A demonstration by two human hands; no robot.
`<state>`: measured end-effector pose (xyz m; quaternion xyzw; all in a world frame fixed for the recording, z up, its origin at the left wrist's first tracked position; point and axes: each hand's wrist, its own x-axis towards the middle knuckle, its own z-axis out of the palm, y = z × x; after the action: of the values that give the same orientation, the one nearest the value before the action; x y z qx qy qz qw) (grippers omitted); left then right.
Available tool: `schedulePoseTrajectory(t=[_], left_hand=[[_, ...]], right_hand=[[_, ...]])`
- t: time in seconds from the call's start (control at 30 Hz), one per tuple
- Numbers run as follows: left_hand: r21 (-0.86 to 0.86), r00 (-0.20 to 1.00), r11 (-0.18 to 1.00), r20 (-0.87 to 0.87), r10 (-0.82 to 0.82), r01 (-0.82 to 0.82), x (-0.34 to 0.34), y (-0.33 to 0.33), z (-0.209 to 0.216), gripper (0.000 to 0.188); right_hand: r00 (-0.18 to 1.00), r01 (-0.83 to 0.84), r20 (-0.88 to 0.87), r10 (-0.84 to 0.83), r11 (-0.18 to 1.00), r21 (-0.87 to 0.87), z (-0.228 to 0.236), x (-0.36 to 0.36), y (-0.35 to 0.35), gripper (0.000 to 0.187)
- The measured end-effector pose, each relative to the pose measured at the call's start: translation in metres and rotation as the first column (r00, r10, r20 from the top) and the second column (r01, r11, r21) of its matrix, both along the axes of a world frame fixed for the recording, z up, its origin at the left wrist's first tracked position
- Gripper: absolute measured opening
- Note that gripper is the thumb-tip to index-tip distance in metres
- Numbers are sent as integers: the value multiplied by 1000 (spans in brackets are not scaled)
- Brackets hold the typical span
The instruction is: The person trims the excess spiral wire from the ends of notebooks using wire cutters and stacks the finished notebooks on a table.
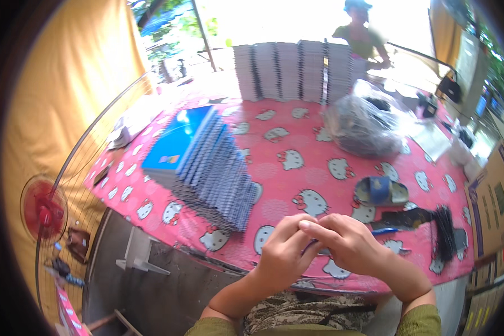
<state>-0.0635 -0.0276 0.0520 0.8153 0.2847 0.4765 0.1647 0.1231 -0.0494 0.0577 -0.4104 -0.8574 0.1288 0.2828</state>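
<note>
Over the near edge of the table, my left hand and my right hand meet with curled fingers. A thin dark bluish thing shows between them, mostly covered by the fingers, so its kind is unclear. Left of my hands leans a stepped pile of spiral-bound notebooks with a shiny blue cover on top. To the right of my right hand lie a slim blue tool or pen, a dark flat piece and a bundle of thin black strands.
A pink cartoon-print cloth covers the table. Tall notebook stacks line its far side. A filled clear plastic bag and a blue-and-beige slipper sit rightward. A cardboard box borders the right; a red fan stands left. Another person is beyond.
</note>
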Motion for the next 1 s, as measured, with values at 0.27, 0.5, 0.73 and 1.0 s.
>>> schedulePoseTrajectory(t=[0.27,0.5,0.73,1.0], left_hand=[[-32,510,794,750,420,-607,-149,56,77,64],[-240,558,802,610,563,-547,-143,114,62,64],[356,146,-28,452,880,-934,-191,117,17,40],[452,785,840,618,-53,-299,51,74,77,37]], right_hand=[[146,-290,-985,97,956,52,135,-101,119,49],[516,-149,-856,-8,984,-99,60,-169,218,43],[811,246,-585,28,890,383,67,-125,192,54],[371,928,-441,-817,347,137,24,210,265,75]])
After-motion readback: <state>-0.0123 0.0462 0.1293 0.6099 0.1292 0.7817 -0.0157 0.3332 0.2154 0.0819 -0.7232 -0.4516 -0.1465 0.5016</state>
